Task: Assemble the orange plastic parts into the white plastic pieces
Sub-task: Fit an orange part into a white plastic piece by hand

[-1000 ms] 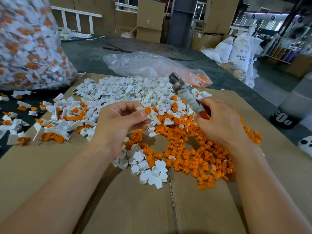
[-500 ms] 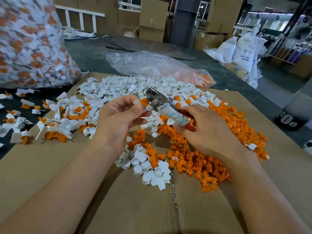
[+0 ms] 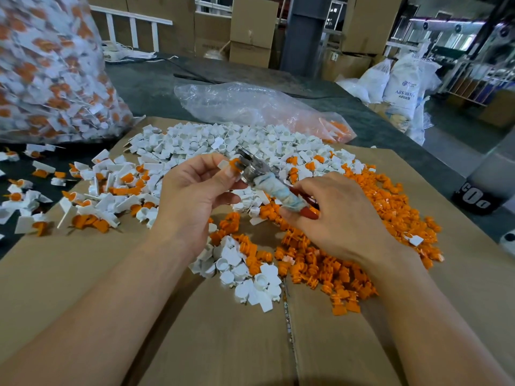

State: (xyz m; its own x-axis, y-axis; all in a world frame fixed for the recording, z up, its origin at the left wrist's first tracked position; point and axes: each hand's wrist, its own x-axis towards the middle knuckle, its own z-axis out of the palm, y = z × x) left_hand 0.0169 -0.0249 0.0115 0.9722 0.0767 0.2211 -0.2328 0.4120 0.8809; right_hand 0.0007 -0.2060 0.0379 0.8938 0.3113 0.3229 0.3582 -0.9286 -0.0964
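Factory or warehouse floor: stacked cardboard boxes [image 3: 252, 29], ABS resin sacks [image 3: 401, 87], steel column [image 3: 302, 34], bulk bag of assembled parts [image 3: 47, 71].

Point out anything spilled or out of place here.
Several finished pieces lie off the cardboard on the dark table at left. One white piece sits stray in the orange pile. Nothing looks damaged.

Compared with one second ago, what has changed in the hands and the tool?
The right hand tipped the metal tool down and leftward, so its head now appears to touch the white-and-orange piece. The left hand still pinches that piece; the loose piles on the cardboard lie as before.
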